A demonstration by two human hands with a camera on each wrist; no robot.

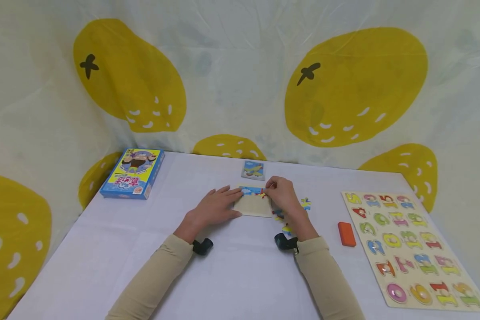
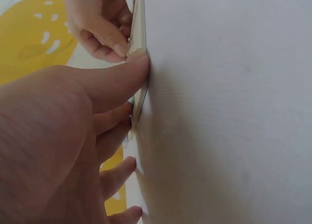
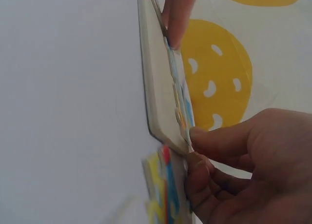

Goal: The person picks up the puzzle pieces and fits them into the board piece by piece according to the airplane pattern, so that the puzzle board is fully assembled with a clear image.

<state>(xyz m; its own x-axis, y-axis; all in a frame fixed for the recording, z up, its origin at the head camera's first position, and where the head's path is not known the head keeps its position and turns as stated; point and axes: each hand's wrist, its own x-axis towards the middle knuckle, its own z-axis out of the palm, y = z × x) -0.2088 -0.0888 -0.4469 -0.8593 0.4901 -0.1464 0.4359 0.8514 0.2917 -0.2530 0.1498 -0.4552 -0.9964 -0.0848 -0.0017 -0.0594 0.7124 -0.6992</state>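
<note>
A shallow wooden puzzle board [image 1: 253, 207] lies mid-table, with joined blue picture pieces [image 1: 249, 191] along its far side. My left hand [image 1: 218, 205] holds the board's left end, thumb [image 2: 127, 77] at the near corner and index finger by the far edge; the other fingers spread apart. At the board's far right corner, my right hand [image 1: 283, 193] pinches a puzzle piece between thumb and bent index finger; the fingers mostly hide it. Loose jigsaw pieces [image 3: 163, 185] in yellow, red and blue lie right of the board, partly under the right forearm.
Beyond the board lies a small picture tile [image 1: 254, 170]. A blue and yellow box [image 1: 133, 173] sits at the far left. On the right are a red-orange block [image 1: 346, 234] and a large number board [image 1: 414, 253]. A patterned cloth [image 1: 240, 89] hangs behind the table.
</note>
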